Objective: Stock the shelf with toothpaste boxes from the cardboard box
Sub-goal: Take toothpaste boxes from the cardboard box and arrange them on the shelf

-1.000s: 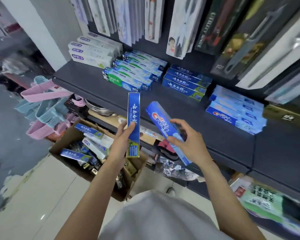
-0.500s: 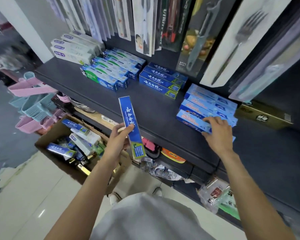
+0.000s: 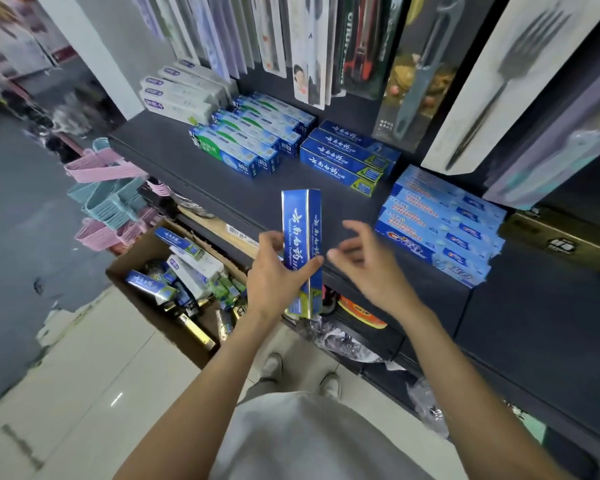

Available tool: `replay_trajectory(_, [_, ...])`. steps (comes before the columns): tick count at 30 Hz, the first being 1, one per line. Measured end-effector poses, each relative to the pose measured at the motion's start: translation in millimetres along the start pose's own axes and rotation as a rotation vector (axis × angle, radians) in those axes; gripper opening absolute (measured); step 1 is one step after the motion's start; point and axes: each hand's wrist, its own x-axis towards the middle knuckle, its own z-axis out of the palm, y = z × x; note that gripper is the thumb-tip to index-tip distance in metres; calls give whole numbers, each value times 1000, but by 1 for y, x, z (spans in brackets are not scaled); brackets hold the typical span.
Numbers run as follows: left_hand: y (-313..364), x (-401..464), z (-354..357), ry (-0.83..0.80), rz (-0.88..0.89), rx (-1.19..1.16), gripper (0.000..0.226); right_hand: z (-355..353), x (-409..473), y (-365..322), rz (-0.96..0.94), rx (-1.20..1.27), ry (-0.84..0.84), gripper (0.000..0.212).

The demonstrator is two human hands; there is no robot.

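left hand (image 3: 274, 275) gripping upright blue box (image 3: 302, 244) over the shelf (image 3: 201, 161) edge, thumb across its front, lower end part hidden; right hand (image 3: 368, 268) beside it, empty, fingers spread and blurred; carton (image 3: 142, 251) on floor at left, contents jumbled, hard to read.

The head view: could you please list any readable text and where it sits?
"Yunnan Baiyao Toothpaste", small, on the dark blue box in the left hand.
"Crest" on the light blue boxes.
"DARLIE" on the green-striped box.
Hanging cards and cardboard box contents: too blurred.
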Motion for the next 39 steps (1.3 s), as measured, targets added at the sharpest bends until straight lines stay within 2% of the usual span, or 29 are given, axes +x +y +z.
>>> replay_trajectory(2, [1,5,2,-31,-106,-209,56,17,-3,-4,-24,9,-161,62])
replay_trajectory(3, [3,8,2,-62,-189,-355,54,25,-5,-3,-51,-21,-189,67])
replay_trajectory(5, [7,14,1,-127,-339,-600,52,35,-5,-2,-76,-137,-143,73])
replay_trajectory(8, [2,29,-1,-193,-365,-657,43,33,9,-2,-72,-229,-35,67])
replay_trajectory(10, [-11,44,-3,-235,-264,-538,36,22,28,0,-29,-247,-33,60])
replay_trajectory(12, [-32,64,-7,-259,-81,-201,36,7,55,2,37,-298,-34,50])
replay_trajectory(15, [-64,98,-12,-255,160,292,49,-6,103,2,99,-502,-1,41])
replay_trajectory(18, [-86,122,-14,-363,195,571,61,-5,142,4,63,-667,98,39])
replay_trajectory(22, [-91,127,-14,-416,241,753,63,-6,165,16,11,-1063,227,44])
replay_trajectory(24, [-90,126,-14,-414,260,787,63,-2,164,23,-8,-1123,251,43])
replay_trajectory(27, [-92,124,-19,-374,299,647,55,21,148,17,-209,-1108,282,36])
replay_trajectory(29, [-101,115,-27,-263,317,476,43,48,134,4,-373,-1019,216,30])
replay_trajectory(32, [-128,85,-44,-91,213,367,31,98,115,-16,-527,-849,3,24])
replay_trajectory(35, [-165,48,-67,22,11,293,28,151,108,-27,-562,-768,-262,22])
replay_trajectory(39, [-226,17,-101,115,-369,181,19,216,115,-29,-486,-801,-610,25])
